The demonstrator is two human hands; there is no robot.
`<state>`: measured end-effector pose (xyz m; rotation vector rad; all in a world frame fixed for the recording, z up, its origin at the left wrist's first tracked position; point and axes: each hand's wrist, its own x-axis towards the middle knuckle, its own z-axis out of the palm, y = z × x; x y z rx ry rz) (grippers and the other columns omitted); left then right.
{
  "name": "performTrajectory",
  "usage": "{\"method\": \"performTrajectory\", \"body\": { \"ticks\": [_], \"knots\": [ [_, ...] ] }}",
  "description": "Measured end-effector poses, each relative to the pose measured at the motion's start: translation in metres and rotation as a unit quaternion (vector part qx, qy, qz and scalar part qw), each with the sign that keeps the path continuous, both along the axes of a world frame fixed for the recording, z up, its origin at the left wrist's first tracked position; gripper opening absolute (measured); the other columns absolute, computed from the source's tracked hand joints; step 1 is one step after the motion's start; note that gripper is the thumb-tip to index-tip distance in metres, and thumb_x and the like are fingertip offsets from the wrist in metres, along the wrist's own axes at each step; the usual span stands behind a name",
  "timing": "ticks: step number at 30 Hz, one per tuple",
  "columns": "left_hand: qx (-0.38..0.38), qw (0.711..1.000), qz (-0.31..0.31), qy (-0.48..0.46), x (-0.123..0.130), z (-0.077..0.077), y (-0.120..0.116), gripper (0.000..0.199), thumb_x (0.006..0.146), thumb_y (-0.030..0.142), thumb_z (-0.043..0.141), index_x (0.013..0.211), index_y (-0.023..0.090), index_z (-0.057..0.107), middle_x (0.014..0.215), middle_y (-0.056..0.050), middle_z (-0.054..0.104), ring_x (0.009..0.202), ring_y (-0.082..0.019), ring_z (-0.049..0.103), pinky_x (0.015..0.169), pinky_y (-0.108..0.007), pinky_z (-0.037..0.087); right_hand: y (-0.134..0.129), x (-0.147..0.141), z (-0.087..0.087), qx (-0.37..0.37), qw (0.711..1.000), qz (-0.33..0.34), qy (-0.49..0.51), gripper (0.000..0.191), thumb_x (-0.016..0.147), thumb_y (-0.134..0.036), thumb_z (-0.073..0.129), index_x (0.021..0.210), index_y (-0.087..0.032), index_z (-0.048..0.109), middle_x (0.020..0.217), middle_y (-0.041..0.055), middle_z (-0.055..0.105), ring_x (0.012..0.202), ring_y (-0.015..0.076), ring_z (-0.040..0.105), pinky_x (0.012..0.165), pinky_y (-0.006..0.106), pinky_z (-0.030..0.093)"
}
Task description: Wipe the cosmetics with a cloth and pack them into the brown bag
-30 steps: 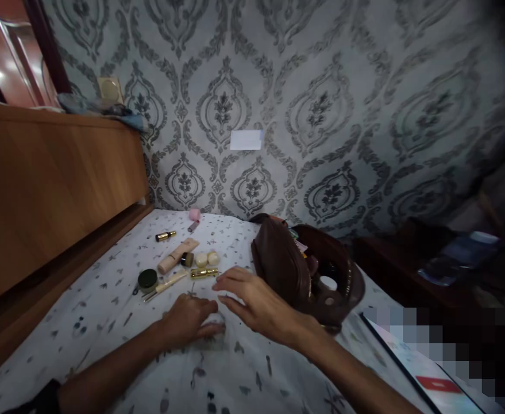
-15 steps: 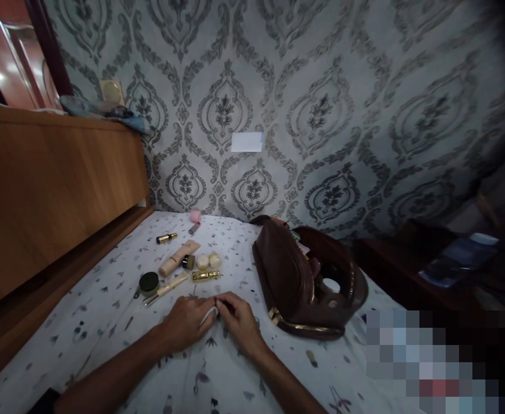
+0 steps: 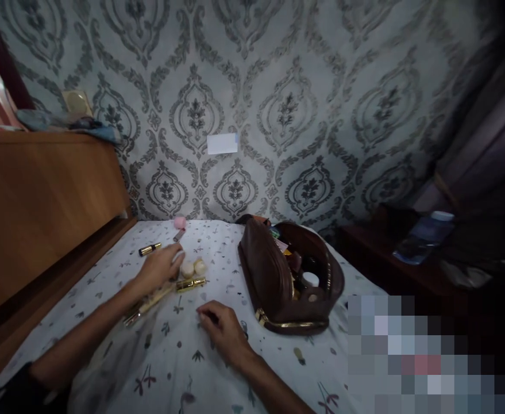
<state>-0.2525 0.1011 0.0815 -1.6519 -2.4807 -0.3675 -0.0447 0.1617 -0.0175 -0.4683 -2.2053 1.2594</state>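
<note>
My left hand [image 3: 161, 267] reaches over the group of cosmetics, its fingers bent downward and the tips hidden. It covers the spot of a beige squeeze tube and a small dark-lidded jar, so its grip cannot be made out. Just right of it sit two small cream-coloured jars [image 3: 193, 268] and a gold tube [image 3: 191, 284]. A slim pale-yellow tube [image 3: 153, 299] with a shiny end lies beneath my wrist. My right hand [image 3: 223, 328] rests low over the sheet, loosely curved with a gap between thumb and fingers; nothing shows in it.
An unzipped brown bag [image 3: 269, 276] stands on the patterned sheet [image 3: 183, 368] at right, with a white-lidded item [image 3: 309, 280] inside. Behind my left hand lie a black-and-gold tube [image 3: 149, 249] and a pink item [image 3: 180, 223]. A wooden cabinet [image 3: 45, 213] borders the left.
My hands were together at the front and have parted. The left moved forward and left over the cosmetics; the right stayed near the front. The view has turned slightly right.
</note>
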Motion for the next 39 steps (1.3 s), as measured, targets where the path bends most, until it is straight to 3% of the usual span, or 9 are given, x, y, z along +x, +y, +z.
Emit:
{"method": "performTrajectory", "body": {
  "ticks": [2, 5, 11, 18, 25, 29, 33, 37, 39],
  "knots": [
    [-0.012, 0.999, 0.04, 0.006, -0.026, 0.011, 0.028, 0.03, 0.099, 0.035, 0.039, 0.115, 0.021, 0.059, 0.113, -0.009, 0.07, 0.105, -0.025, 0.065, 0.088, -0.034, 0.047, 0.0, 0.0, 0.0, -0.001, 1.0, -0.008, -0.004, 0.021, 0.085, -0.014, 0.054, 0.094, -0.013, 0.074, 0.088, 0.008, 0.072, 0.08, 0.0183, 0.064, 0.074, 0.028, 0.047],
    [-0.039, 0.993, 0.108, -0.001, -0.06, 0.011, 0.071, 0.031, 0.101, 0.035, 0.04, 0.112, 0.016, 0.062, 0.109, -0.011, 0.07, 0.106, -0.025, 0.065, 0.089, -0.037, 0.05, 0.0, 0.0, -0.001, 0.0, 1.0, -0.014, -0.005, 0.021, 0.082, -0.011, 0.056, 0.094, -0.014, 0.074, 0.087, 0.0072, 0.072, 0.078, 0.0175, 0.063, 0.072, 0.027, 0.047],
    [-0.079, 0.981, 0.178, -0.014, -0.088, -0.02, 0.124, 0.034, 0.095, 0.038, 0.059, 0.12, 0.015, 0.059, 0.119, -0.009, 0.063, 0.103, -0.022, 0.064, 0.088, -0.044, 0.055, -0.001, 0.0, -0.004, 0.004, 1.0, -0.019, 0.001, 0.021, 0.081, -0.009, 0.06, 0.095, -0.013, 0.075, 0.087, 0.0079, 0.073, 0.08, 0.0173, 0.065, 0.074, 0.026, 0.048],
    [-0.088, 0.98, 0.176, -0.002, -0.092, -0.051, 0.134, 0.035, 0.095, 0.036, 0.059, 0.124, 0.016, 0.057, 0.122, -0.01, 0.062, 0.105, -0.023, 0.063, 0.089, -0.044, 0.055, -0.001, -0.002, -0.002, -0.002, 1.0, -0.027, -0.006, 0.023, 0.079, -0.006, 0.062, 0.095, -0.014, 0.077, 0.091, 0.0081, 0.076, 0.083, 0.0177, 0.069, 0.076, 0.025, 0.05],
    [-0.086, 0.978, 0.191, -0.005, -0.099, -0.05, 0.128, 0.033, 0.095, 0.039, 0.057, 0.117, 0.014, 0.06, 0.113, -0.009, 0.064, 0.097, -0.021, 0.064, 0.085, -0.042, 0.055, -0.002, -0.005, -0.004, 0.013, 0.999, -0.024, -0.025, 0.025, 0.079, -0.006, 0.063, 0.097, -0.013, 0.078, 0.092, 0.0095, 0.077, 0.085, 0.019, 0.07, 0.08, 0.026, 0.051],
    [-0.057, 0.99, 0.128, -0.011, -0.089, -0.035, 0.123, 0.032, 0.098, 0.032, 0.043, 0.117, 0.011, 0.058, 0.108, -0.013, 0.068, 0.099, -0.026, 0.066, 0.085, -0.04, 0.053, -0.001, -0.004, -0.007, 0.005, 1.0, -0.025, -0.015, 0.024, 0.08, -0.009, 0.062, 0.097, -0.016, 0.077, 0.093, 0.0064, 0.076, 0.087, 0.0179, 0.068, 0.083, 0.027, 0.051],
    [-0.02, 0.999, -0.009, -0.028, -0.054, -0.024, 0.104, 0.04, 0.095, 0.031, 0.033, 0.127, 0.018, 0.053, 0.125, -0.008, 0.067, 0.116, -0.023, 0.061, 0.097, -0.033, 0.049, -0.001, -0.004, -0.011, -0.036, 0.997, -0.059, 0.017, 0.023, 0.083, -0.019, 0.062, 0.104, -0.017, 0.072, 0.095, 0.0063, 0.072, 0.089, 0.0186, 0.066, 0.086, 0.032, 0.05],
    [0.021, 0.976, -0.203, -0.073, -0.007, -0.03, 0.055, 0.044, 0.095, 0.04, 0.036, 0.129, 0.021, 0.055, 0.133, -0.007, 0.065, 0.122, -0.023, 0.06, 0.104, -0.034, 0.047, 0.002, -0.006, -0.014, -0.191, 0.973, -0.09, 0.088, 0.047, 0.091, -0.034, 0.056, 0.135, -0.02, 0.05, 0.104, 0.007, 0.063, 0.08, 0.0158, 0.066, 0.069, 0.028, 0.055],
    [0.039, 0.967, -0.241, -0.069, 0.013, -0.038, 0.024, 0.043, 0.096, 0.043, 0.04, 0.131, 0.026, 0.056, 0.133, -0.005, 0.065, 0.122, -0.025, 0.061, 0.104, -0.038, 0.049, 0.005, -0.007, -0.013, -0.269, 0.95, -0.099, 0.126, 0.053, 0.092, -0.042, 0.054, 0.14, -0.022, 0.042, 0.107, 0.0072, 0.059, 0.074, 0.0138, 0.067, 0.058, 0.024, 0.053]
  ]
}}
